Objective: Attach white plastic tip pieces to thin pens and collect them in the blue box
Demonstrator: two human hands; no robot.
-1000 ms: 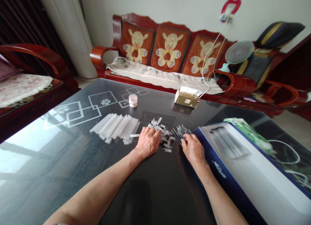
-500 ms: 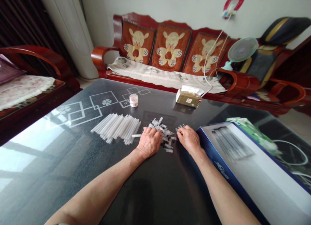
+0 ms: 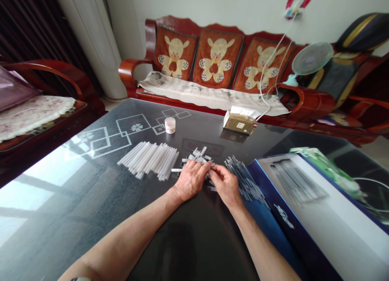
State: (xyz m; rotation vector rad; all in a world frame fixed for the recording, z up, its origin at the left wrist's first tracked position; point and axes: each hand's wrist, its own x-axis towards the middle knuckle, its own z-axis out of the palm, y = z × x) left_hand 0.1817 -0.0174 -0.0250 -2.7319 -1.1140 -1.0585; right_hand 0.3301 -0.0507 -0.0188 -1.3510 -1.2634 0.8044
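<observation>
My left hand (image 3: 193, 179) is closed, its fingers curled down over the near side of a loose pile of small white and black plastic pieces (image 3: 199, 153). Against its fingertips, my right hand (image 3: 225, 186) is closed in a pinch. Whatever either hand grips is hidden by the fingers. To the left lie several translucent white pen barrels (image 3: 148, 160) side by side. Beyond my right hand, a bundle of thin dark pen refills (image 3: 243, 177) rests along the box's side.
An open blue box (image 3: 285, 216) with a white inside stands at the right and holds more thin refills (image 3: 296, 182). Behind it are a green packet (image 3: 328, 163) and a white cable. A small round jar (image 3: 170, 125) and a tissue pack (image 3: 240, 122) stand farther back on the dark table (image 3: 91, 200).
My right hand has moved left from the refills to meet my left hand, uncovering the refill bundle. My left hand stays at the pile. The view has shifted slightly.
</observation>
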